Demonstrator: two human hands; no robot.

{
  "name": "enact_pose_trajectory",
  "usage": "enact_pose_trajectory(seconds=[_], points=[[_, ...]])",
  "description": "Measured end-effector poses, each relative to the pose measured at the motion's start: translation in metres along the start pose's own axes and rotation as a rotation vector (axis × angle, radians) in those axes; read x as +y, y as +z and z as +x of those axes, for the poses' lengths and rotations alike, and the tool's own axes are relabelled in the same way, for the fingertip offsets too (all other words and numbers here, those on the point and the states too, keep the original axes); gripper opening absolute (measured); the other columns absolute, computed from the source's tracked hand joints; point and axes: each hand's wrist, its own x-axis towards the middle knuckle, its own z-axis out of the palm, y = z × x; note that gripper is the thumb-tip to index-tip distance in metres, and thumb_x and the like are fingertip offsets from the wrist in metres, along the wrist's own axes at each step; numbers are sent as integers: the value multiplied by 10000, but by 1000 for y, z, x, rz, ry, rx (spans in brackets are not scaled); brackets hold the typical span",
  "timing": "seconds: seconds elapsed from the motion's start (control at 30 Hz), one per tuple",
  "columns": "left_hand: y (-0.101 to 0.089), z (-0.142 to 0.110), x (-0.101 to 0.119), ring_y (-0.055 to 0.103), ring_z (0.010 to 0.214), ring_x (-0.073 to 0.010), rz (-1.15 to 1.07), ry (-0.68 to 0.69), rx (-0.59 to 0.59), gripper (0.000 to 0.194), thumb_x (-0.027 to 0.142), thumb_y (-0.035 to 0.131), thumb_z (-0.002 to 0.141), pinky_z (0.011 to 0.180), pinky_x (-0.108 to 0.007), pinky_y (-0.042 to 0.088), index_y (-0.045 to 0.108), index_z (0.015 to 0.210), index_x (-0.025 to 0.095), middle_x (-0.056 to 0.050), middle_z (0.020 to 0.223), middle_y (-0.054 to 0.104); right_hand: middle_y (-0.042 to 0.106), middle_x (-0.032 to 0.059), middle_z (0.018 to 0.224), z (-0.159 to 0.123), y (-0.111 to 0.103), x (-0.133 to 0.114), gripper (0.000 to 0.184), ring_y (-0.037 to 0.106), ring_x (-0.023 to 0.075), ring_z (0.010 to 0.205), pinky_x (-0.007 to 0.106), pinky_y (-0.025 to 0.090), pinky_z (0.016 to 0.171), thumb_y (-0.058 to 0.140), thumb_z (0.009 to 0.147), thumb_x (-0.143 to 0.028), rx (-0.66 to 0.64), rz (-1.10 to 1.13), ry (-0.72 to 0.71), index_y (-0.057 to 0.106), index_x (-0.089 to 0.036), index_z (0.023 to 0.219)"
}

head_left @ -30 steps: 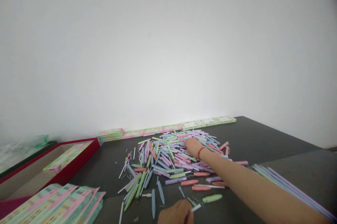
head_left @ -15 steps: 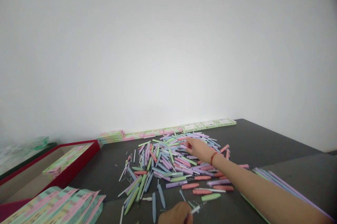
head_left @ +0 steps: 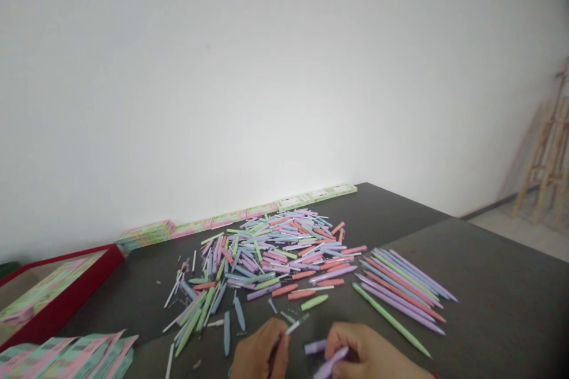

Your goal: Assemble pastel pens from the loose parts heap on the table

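Note:
At the near edge of the view, my left hand (head_left: 261, 350) is closed on a thin white pen refill (head_left: 297, 324), whose tip points up and to the right. Close beside it, my right hand (head_left: 367, 350) pinches a purple pen barrel piece (head_left: 331, 363). A second purple piece (head_left: 315, 347) sticks out to the left of the same fingers. Beyond both hands spreads a heap of loose pen parts (head_left: 271, 254) in purple, blue, green and coral. To the right, several long pens (head_left: 402, 287) lie side by side, with a green one (head_left: 391, 318) nearest.
A red box (head_left: 89, 284) holding printed cartons (head_left: 48, 287) stands at the left. Pink and mint printed packets (head_left: 80, 355) lie in front of it. A row of flat boxes (head_left: 262, 209) runs along the wall on the dark table (head_left: 347, 207). A wooden easel (head_left: 549, 153) stands far right.
My right hand has come back from the heap toward me and now holds purple pen pieces near my left hand. The view has turned right, showing more laid-out pens and the easel.

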Motion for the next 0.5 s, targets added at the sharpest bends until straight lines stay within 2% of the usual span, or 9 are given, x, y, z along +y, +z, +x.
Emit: enact_pose_trajectory(seconds=[0.07, 0.17, 0.23, 0.37, 0.5], points=[[0, 0, 1, 567, 554, -125, 20, 17, -11, 205, 222, 344, 915, 526, -192, 369, 472, 756, 237, 26, 618, 552, 640, -27, 663, 6, 6, 0, 197, 587, 115, 598, 183, 393, 542, 544, 647, -48, 25, -95, -70, 617, -176, 778], [-1, 1, 0, 579, 556, -127, 58, 24, -52, 198, 201, 344, 900, 519, -198, 365, 466, 748, 238, 15, 643, 581, 668, 1, 760, 21, 8, -15, 161, 603, 148, 716, 219, 418, 664, 552, 704, -77, 152, -234, -196, 632, -186, 791], [-2, 2, 0, 588, 557, -126, 92, 10, -90, 189, 179, 352, 883, 510, -201, 360, 469, 746, 238, 10, 660, 600, 669, 11, 800, 29, 6, -26, 112, 599, 159, 753, 231, 415, 702, 562, 741, -117, 194, -231, -234, 631, -188, 793], [-8, 4, 1, 614, 597, -130, 137, -30, -144, 191, 154, 354, 870, 530, -208, 370, 496, 768, 232, 2, 702, 625, 619, -11, 685, 30, -6, -30, 38, 567, 146, 655, 222, 404, 620, 573, 767, -181, 160, -44, -176, 610, -178, 777], [-12, 4, 4, 621, 613, -138, 150, -55, -150, 186, 152, 362, 862, 533, -221, 366, 505, 769, 227, -1, 710, 629, 595, -19, 675, 21, -15, -27, 65, 549, 142, 652, 220, 385, 601, 575, 787, -232, 138, 36, -127, 604, -179, 811]])
